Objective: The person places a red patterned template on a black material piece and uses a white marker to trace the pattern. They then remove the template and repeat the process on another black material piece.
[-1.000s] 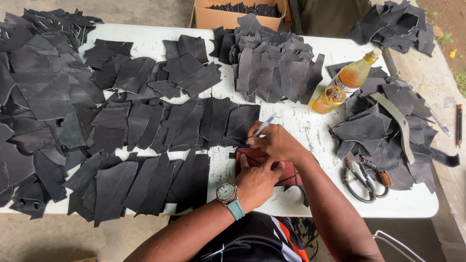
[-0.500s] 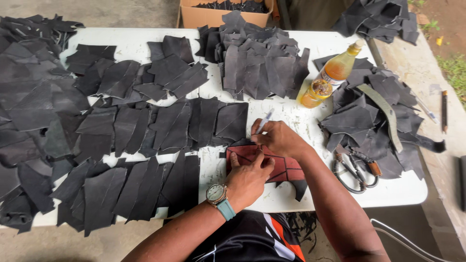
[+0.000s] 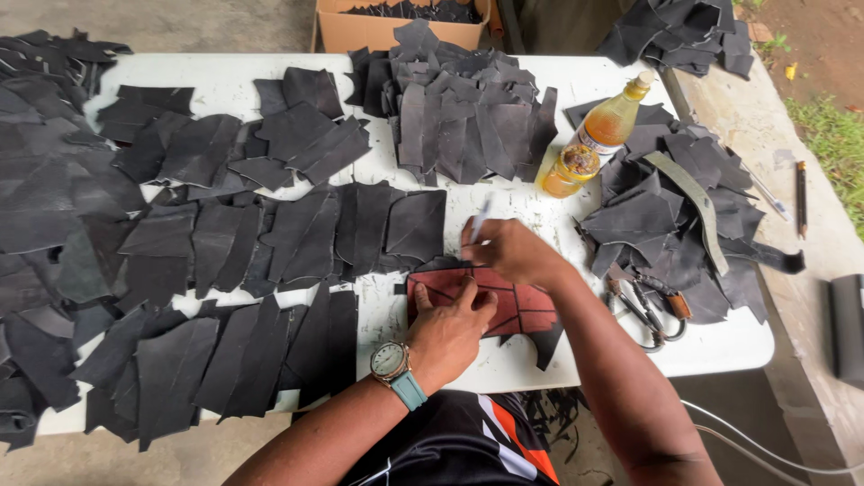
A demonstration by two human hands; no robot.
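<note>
Near the front edge of the white table (image 3: 225, 67) the left hand (image 3: 450, 328), fingers spread, presses flat on a reddish-brown template (image 3: 504, 301) that lies over a dark leather piece (image 3: 544, 342) poking out beneath it. The right hand (image 3: 508, 252) pinches a pale marking pen (image 3: 480, 219) at the template's far edge, so the tracing looks underway, outline not closed. Plenty appears done: dark cut pieces fan out in overlapping rows across the left half, too many to count, with one stack (image 3: 468, 117) at the back edge. More uncut scraps (image 3: 675, 207) heap at the right end. Two amber bottles (image 3: 594, 144) stand beside them, one pair of scissors (image 3: 648, 306) near the front corner, one cardboard box (image 3: 396, 22) behind.
</note>
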